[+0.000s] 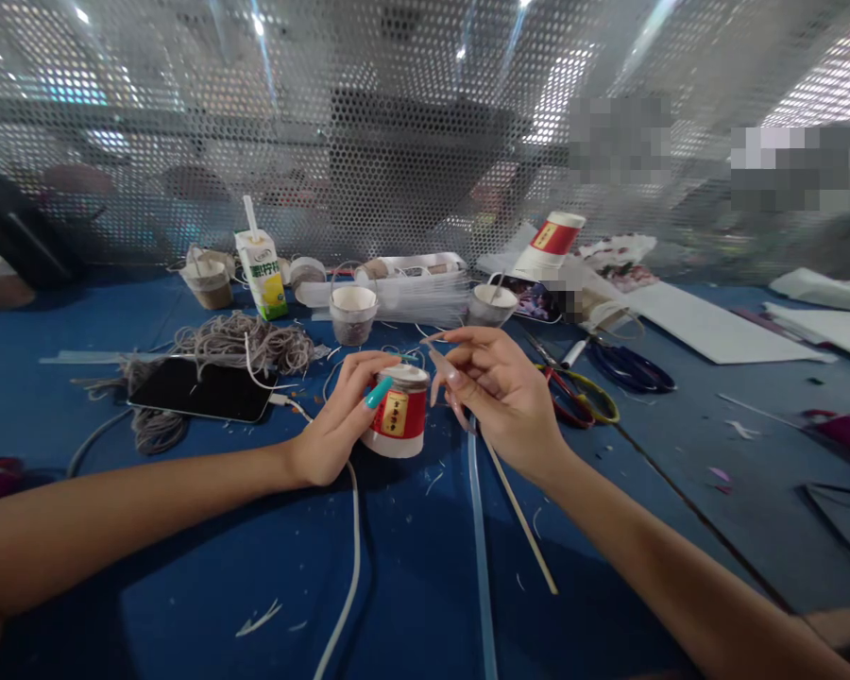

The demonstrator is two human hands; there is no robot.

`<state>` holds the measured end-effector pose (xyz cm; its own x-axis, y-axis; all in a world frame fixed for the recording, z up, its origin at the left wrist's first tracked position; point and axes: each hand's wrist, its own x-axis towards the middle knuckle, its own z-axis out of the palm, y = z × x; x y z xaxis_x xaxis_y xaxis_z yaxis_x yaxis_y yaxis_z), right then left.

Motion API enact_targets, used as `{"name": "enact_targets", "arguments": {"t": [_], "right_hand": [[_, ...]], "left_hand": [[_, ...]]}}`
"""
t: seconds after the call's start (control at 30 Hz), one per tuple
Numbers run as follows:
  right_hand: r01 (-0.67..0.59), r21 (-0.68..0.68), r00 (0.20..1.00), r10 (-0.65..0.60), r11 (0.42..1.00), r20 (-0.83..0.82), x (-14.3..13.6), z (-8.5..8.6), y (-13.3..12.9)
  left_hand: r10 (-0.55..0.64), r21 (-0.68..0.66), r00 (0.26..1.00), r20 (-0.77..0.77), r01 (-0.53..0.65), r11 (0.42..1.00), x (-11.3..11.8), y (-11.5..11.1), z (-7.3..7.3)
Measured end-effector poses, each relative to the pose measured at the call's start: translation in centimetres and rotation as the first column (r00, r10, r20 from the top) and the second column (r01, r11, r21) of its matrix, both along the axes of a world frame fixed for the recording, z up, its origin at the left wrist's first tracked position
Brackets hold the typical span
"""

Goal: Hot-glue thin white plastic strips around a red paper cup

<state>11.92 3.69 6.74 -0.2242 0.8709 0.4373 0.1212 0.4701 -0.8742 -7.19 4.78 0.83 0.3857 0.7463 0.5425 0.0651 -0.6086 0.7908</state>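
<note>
My left hand [346,416] is closed around a red and white paper cup [402,416] with a gold label, which stands on the blue table. Its top end looks greyish white. Just right of the cup, my right hand [500,392] is raised with thumb and index finger brought together in a pinch. Whatever lies between those fingertips is too small to make out. A thin wooden stick [520,515] runs from below the right hand toward me. Beside it lies a clear flat strip [480,548].
Left are a phone [205,387] on a white cable, grey yarn [247,340] and a drink carton [262,274]. Small buckets [352,316] and a stack of clear sticks [425,297] stand behind. Scissors [585,397], navy cord [630,366] and white sheets [722,321] lie right.
</note>
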Motion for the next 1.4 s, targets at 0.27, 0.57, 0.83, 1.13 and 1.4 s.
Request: {"name": "enact_targets", "arguments": {"t": [0.27, 0.57, 0.83, 1.13, 1.4], "right_hand": [[-0.012, -0.054, 0.999, 0.01, 0.998, -0.032, 0.4, 0.5, 0.1], [-0.043, -0.094, 0.992, 0.031, 0.995, -0.125, 1.0, 0.1, 1.1], [-0.053, -0.138, 0.993, 0.037, 0.989, -0.115, 0.7, 0.2, 0.9], [0.034, 0.011, 0.999, -0.034, 0.999, 0.008, 0.5, 0.0, 0.3], [0.102, -0.001, 0.982, -0.101, 0.995, 0.162, 0.8, 0.6, 0.4]], "left_hand": [[-0.001, 0.03, 1.0, -0.022, 0.002, 1.0, 0.0, 0.1, 0.0], [0.002, 0.03, 1.0, -0.017, -0.002, 1.0, 0.0, 0.2, -0.1], [-0.017, 0.043, 1.0, -0.009, 0.018, 0.999, 0.0, 0.4, -0.4], [-0.049, 0.035, 0.998, 0.043, 0.048, 0.998, 0.0, 0.5, -0.8], [-0.07, 0.021, 0.995, 0.074, 0.069, 0.997, 0.1, 0.5, -0.8]]}}
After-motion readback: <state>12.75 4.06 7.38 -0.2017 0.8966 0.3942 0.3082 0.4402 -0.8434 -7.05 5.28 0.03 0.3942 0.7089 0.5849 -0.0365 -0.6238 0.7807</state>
